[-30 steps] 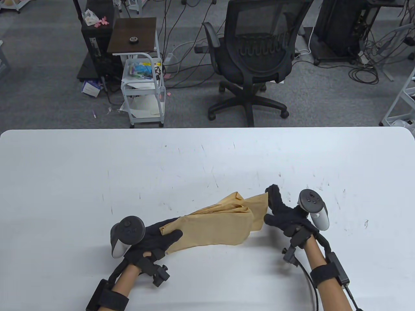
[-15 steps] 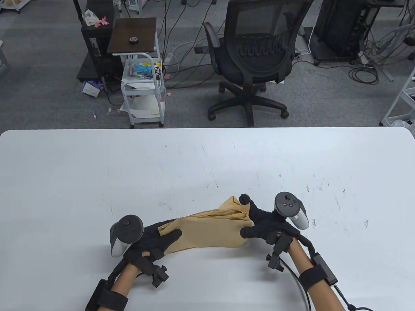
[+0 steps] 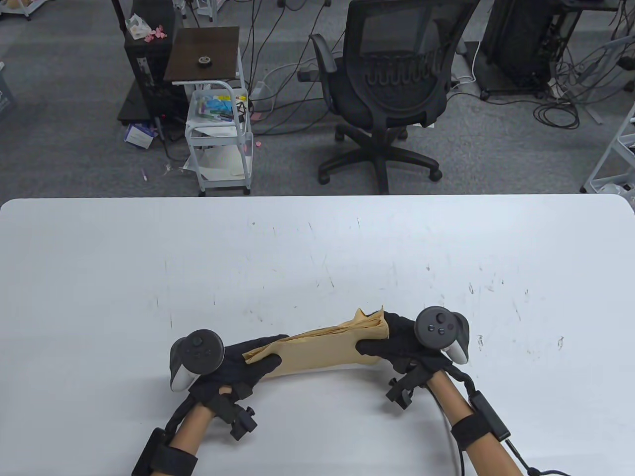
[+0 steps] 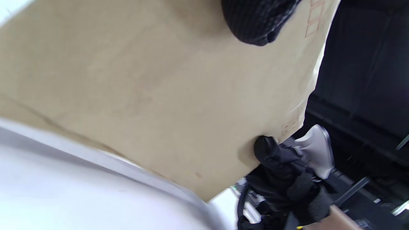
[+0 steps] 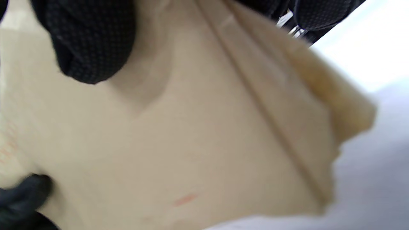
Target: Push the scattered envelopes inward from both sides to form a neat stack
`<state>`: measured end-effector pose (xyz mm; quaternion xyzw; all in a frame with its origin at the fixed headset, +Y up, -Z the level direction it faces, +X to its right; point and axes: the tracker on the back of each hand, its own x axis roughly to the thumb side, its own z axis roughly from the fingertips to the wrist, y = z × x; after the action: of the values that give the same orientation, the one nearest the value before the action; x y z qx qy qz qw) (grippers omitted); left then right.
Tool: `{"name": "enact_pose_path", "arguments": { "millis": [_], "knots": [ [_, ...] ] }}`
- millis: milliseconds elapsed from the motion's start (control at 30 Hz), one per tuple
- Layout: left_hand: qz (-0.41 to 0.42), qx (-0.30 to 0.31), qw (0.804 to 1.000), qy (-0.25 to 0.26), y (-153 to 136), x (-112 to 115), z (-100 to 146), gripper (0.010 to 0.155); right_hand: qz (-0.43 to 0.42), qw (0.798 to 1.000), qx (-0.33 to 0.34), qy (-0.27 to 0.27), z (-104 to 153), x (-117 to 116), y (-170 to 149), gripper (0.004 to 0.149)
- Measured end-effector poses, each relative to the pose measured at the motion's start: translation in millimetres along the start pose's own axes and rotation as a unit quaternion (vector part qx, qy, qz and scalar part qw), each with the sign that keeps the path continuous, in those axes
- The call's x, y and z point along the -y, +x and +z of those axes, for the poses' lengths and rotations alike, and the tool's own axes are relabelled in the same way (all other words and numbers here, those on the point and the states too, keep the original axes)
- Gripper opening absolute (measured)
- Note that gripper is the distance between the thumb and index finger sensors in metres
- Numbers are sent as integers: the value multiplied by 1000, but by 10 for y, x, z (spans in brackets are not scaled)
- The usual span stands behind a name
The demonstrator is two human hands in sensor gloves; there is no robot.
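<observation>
White table [image 3: 317, 248], left hand [image 3: 238, 364] and right hand [image 3: 397, 342] gripping envelopes [image 3: 317, 349], print illegible.

Left hand [image 3: 238, 364] and right hand [image 3: 397, 342] each grip inward, thumbs forward.

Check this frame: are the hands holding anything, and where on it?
Yes. The left hand and right hand grip the brown envelope stack by its two opposite short ends, thumbs on the near face.
</observation>
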<state>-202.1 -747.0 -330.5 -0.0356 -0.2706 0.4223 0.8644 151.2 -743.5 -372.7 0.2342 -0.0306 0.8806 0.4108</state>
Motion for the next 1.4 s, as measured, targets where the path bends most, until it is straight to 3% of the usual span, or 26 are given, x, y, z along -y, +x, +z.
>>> {"name": "enact_pose_path", "arguments": {
  "millis": [67,133,267,333,367,433,467,533,600,733,833,900,933,967,1000,1067,1267,1400],
  "knots": [
    [-40,4,999,-25,33,66,-13,47,36,999,1,4,-2,43,-44,54],
    [-44,11,998,-34,68,78,-25,47,18,1000,3,-4,1,106,-70,54],
    [-29,13,999,-32,68,59,-21,46,-163,986,-6,-22,34,280,-219,52],
    [-28,2,999,-29,41,55,-23,46,-296,955,-5,-30,31,327,-261,67],
    [-40,-2,998,-44,21,43,-18,46,-335,942,12,1,4,355,-228,90],
    [-17,-2,999,-51,9,37,-29,46,-329,941,30,77,-22,441,-88,113],
    [-5,-13,998,-68,1,41,-37,46,-249,960,44,118,-20,548,101,114],
    [13,-29,995,-96,-16,45,-81,45,-52,989,63,125,28,670,439,123],
    [29,-62,992,-108,14,49,-177,45,174,968,109,146,145,662,864,123],
    [28,-61,988,-137,120,160,-299,45,388,900,111,166,524,361,1315,124],
    [51,-32,989,-135,139,268,-252,44,445,886,104,83,715,230,1176,119],
    [52,-32,985,-164,181,274,-227,44,467,875,117,51,764,242,1026,102],
    [35,-22,985,-168,207,277,-218,44,451,884,122,18,759,256,993,79],
    [24,-17,985,-170,228,281,-213,44,423,896,135,-4,745,285,971,46],
    [11,-14,983,-180,255,283,-215,44,395,907,146,5,717,312,949,41],
    [10,-9,981,-192,267,282,-221,44,358,926,116,34,676,404,890,41],
    [44,-17,983,-177,185,277,-255,45,275,956,99,-9,662,625,641,40],
    [21,-17,988,-152,206,265,-237,45,260,960,75,-72,647,723,532,43]
  ]
}}
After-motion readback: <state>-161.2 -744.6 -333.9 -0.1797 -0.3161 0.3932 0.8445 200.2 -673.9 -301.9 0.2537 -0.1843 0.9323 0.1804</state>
